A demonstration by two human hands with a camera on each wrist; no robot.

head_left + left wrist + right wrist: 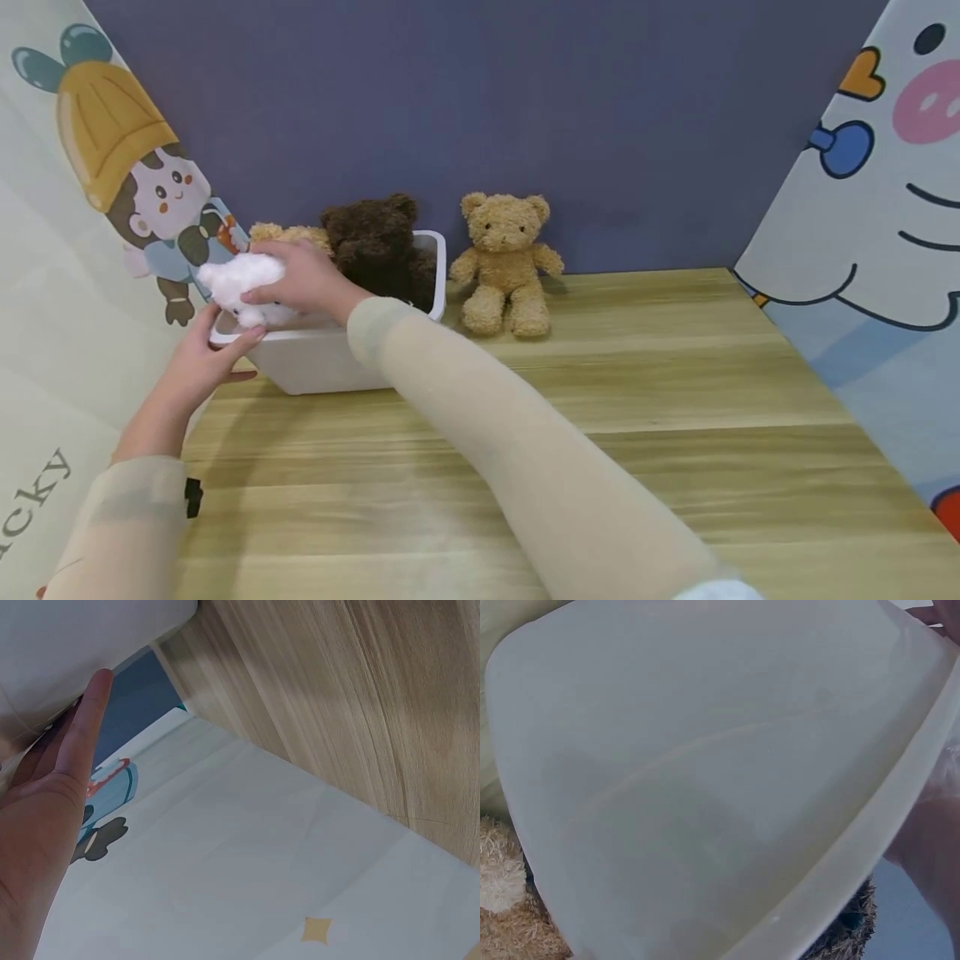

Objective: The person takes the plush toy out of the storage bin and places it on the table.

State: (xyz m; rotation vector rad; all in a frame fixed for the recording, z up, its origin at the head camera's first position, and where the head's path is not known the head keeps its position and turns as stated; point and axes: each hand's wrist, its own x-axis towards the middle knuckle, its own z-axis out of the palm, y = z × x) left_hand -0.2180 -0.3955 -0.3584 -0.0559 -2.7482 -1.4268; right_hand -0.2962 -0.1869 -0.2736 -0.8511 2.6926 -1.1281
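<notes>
My right hand (311, 275) grips a small white plush toy (238, 279) at the left end of a white bin (322, 362), with its thumb across the toy's side. My left hand (197, 367) holds the bin's near left corner, thumb along the front just below the rim. In the left wrist view its fingers (79, 739) lie long against the bin's outer wall. Behind my right hand, a light brown plush toy (281, 233) shows partly inside the bin. A dark brown teddy bear (371, 233) sits in the bin's right part.
A tan teddy bear (506, 258) sits just right of the bin, backed by the dark blue-grey panel (637, 125). Wood-grain tabletop (637, 400) extends in front and to the right. Printed cartoon panels (885, 208) stand along both sides.
</notes>
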